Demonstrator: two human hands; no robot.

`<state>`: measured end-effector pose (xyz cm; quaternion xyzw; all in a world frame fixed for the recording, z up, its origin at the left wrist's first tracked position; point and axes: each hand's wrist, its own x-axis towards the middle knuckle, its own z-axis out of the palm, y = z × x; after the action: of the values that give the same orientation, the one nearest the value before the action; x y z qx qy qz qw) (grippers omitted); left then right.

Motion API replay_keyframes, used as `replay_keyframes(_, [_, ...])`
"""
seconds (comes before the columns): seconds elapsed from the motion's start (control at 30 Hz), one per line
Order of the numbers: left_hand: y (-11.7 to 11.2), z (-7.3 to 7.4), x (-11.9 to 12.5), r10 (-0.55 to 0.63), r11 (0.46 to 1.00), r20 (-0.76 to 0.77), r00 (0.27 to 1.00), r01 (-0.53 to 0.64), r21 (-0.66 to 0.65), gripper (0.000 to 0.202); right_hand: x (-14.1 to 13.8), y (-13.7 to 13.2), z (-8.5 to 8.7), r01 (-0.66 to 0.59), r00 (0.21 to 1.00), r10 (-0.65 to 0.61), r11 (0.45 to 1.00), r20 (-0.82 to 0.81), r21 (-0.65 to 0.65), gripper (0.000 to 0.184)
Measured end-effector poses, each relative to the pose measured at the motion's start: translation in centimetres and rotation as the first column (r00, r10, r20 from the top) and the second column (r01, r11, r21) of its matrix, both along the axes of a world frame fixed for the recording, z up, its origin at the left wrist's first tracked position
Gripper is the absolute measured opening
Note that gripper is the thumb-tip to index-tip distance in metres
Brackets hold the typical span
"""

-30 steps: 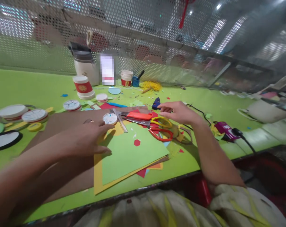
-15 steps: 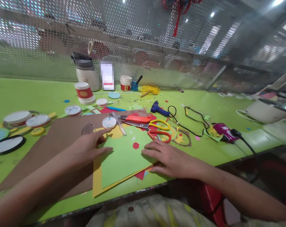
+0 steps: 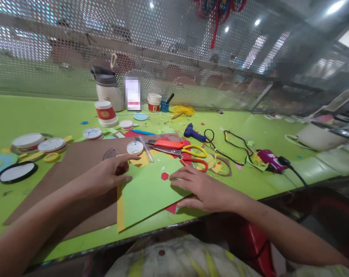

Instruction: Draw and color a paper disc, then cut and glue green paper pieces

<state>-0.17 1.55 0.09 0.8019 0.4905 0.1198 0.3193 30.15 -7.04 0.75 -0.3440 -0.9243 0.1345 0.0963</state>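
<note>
A light green paper sheet [image 3: 145,196] lies in front of me over a yellow sheet [image 3: 120,215], which shows along its left side. My left hand [image 3: 105,177] is at the sheet's left edge, index finger stretched out, thumb apart, other fingers curled. My right hand [image 3: 201,188] rests with spread fingers on the sheet's right edge. A small red paper hexagon [image 3: 164,176] lies on the green sheet near my right fingertips. Just beyond are scissors [image 3: 194,154] with yellow and orange handles, a red utility knife [image 3: 168,144], a clear tube [image 3: 146,149] and a round patterned lid [image 3: 135,147].
Brown card [image 3: 85,154] lies under the left arm. A blue glue gun [image 3: 194,132] with a black cord sits behind the scissors. Paper cups [image 3: 105,113], a jug [image 3: 108,90] and a phone [image 3: 133,93] stand at the back. Magenta box [image 3: 271,159] at right.
The green sheet has shifted over the yellow one, hiding the yellow strip along its lower edge. My left index finger points out straighter. The view has turned slightly.
</note>
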Motion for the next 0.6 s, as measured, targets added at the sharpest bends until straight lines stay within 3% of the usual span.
replay_keyframes(0.1, [0.2, -0.2, -0.2, -0.042, 0.998, -0.011, 0.999, 0.042, -0.048, 0.068, -1.1, 0.5, -0.3, -0.047, 0.998, 0.046, 0.999, 0.048, 0.025, 0.06])
replay_keyframes(0.23, [0.5, -0.9, -0.5, -0.034, 0.999, -0.02, 0.999, 0.033, -0.022, 0.067, -1.0, 0.6, -1.3, 0.037, 0.996, -0.04, 0.999, 0.082, 0.038, 0.062])
replay_keyframes(0.47, [0.9, -1.2, -0.7, 0.009, 0.999, -0.005, 1.0, -0.01, -0.031, 0.066, -0.8, 1.7, -2.5, 0.072, 0.991, -0.058, 0.991, -0.124, 0.114, 0.031])
replay_keyframes(0.53, [0.9, -1.1, -0.7, 0.015, 1.0, -0.017, 1.0, -0.015, -0.025, 0.067, -1.8, 2.3, -1.9, 0.099, 0.995, -0.095, 0.981, -0.031, 0.164, 0.019])
replay_keyframes(0.6, [0.6, -1.1, -0.6, 0.025, 1.0, -0.034, 0.999, -0.026, -0.013, 0.067, -2.9, 2.7, -0.7, 0.069, 0.981, -0.103, 0.977, 0.165, 0.199, 0.011])
